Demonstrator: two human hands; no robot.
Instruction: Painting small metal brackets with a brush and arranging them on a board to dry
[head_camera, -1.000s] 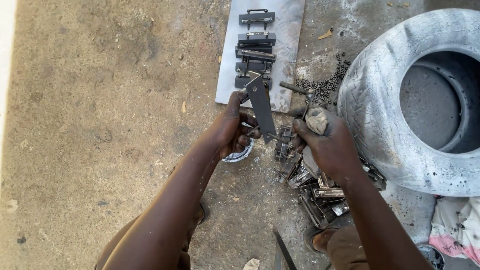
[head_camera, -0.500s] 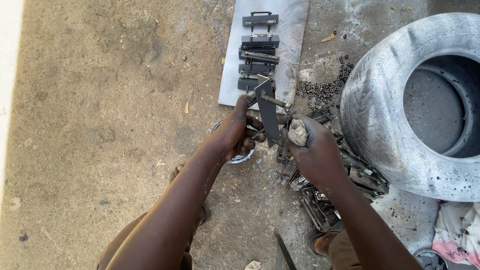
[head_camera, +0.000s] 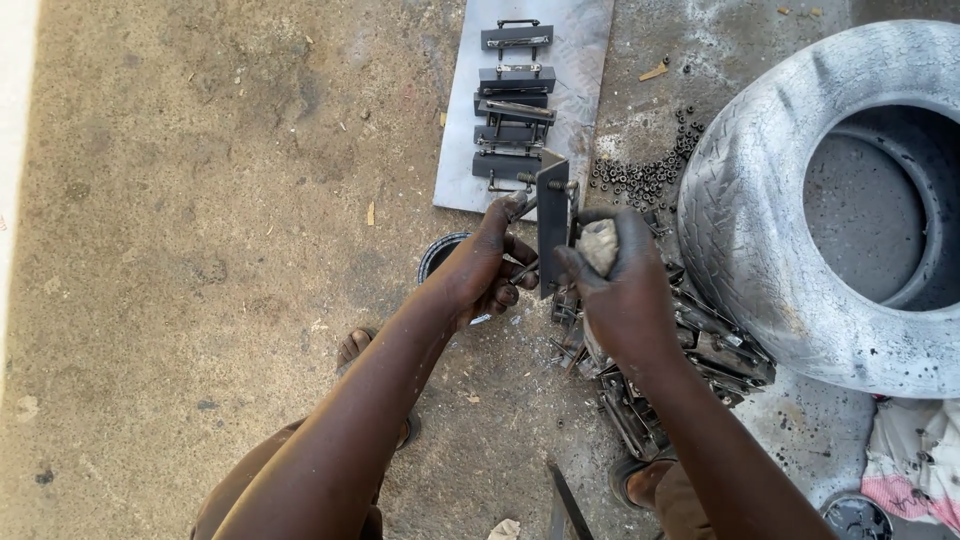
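My left hand (head_camera: 487, 268) grips a dark flat metal plate (head_camera: 552, 225) held upright, with a small bolt sticking out near its top. My right hand (head_camera: 622, 290) is closed around a grey stone (head_camera: 599, 246) pressed against the plate's right side. Just beyond the plate, several finished black metal latches (head_camera: 512, 105) lie in a row on a grey metal sheet (head_camera: 590, 60). A heap of loose dark metal parts (head_camera: 700, 350) lies on the ground under my right wrist.
A large dusty tyre (head_camera: 770, 220) lies flat at the right. A scatter of small black nuts (head_camera: 640, 175) sits between sheet and tyre. A small round tin (head_camera: 440, 255) is under my left hand. Cloth (head_camera: 915, 455) lies at lower right. My sandalled feet show below.
Both hands have moved up with the plate toward the sheet. My right hand, which was lower over the parts heap, now holds the stone against the plate.
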